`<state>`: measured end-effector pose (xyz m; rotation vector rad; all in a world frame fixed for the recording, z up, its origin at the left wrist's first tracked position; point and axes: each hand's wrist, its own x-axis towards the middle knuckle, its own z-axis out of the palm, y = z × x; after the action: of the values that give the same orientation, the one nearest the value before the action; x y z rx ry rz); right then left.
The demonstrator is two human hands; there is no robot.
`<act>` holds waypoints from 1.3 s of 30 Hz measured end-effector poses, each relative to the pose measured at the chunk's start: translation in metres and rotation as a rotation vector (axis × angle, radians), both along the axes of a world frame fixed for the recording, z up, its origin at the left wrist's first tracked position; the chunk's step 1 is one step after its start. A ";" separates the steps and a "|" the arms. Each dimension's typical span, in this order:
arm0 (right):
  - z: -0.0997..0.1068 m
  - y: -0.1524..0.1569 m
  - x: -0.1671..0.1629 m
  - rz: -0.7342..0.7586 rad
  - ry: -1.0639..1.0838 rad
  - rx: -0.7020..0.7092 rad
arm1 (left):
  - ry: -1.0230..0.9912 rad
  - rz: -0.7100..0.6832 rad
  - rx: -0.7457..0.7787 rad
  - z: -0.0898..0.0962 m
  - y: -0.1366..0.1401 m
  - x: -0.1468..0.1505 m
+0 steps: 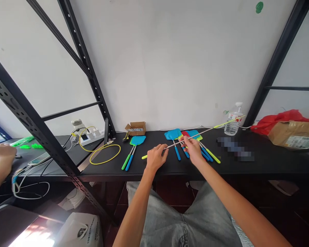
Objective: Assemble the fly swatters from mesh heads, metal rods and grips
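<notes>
A fly swatter with a long metal rod (206, 131) is held slantwise above the black table. My left hand (156, 156) is closed around its yellow-green handle (144, 157), whose end sticks out to the left. Further up, my right hand (192, 149) grips the rod with bent fingers. The yellow-green swatter head (228, 122) is seen nearly edge-on and crosses in front of the bottle. Behind and around my right hand lie several swatters, among them a blue one (173, 134) and one with a yellow-green handle (213, 155). Left of my hands lie blue-headed swatters (137, 140) with green and blue handles.
A small open cardboard box (136, 129) and a yellow cable loop (105, 163) lie to the left, a water bottle (234, 120) and a larger carton (290, 135) to the right. A dark metal post (41, 127) separates another person's hand (2, 154).
</notes>
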<state>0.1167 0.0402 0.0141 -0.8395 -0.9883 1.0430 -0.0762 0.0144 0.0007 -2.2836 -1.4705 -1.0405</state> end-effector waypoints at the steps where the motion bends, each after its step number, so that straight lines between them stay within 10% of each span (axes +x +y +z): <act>1: -0.005 -0.003 -0.010 0.047 -0.056 -0.003 | 0.000 -0.003 -0.002 0.000 0.000 0.000; 20: -0.017 -0.005 -0.025 0.020 -0.231 0.008 | 0.010 -0.028 0.003 -0.005 0.007 -0.003; 39: 0.016 0.007 0.103 -0.362 0.128 0.001 | 0.016 -0.054 0.005 -0.006 0.007 -0.003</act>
<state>0.2197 0.0471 0.0301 -0.9002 -0.6955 0.7743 -0.0797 0.0209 -0.0053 -2.3350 -1.4056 -1.0376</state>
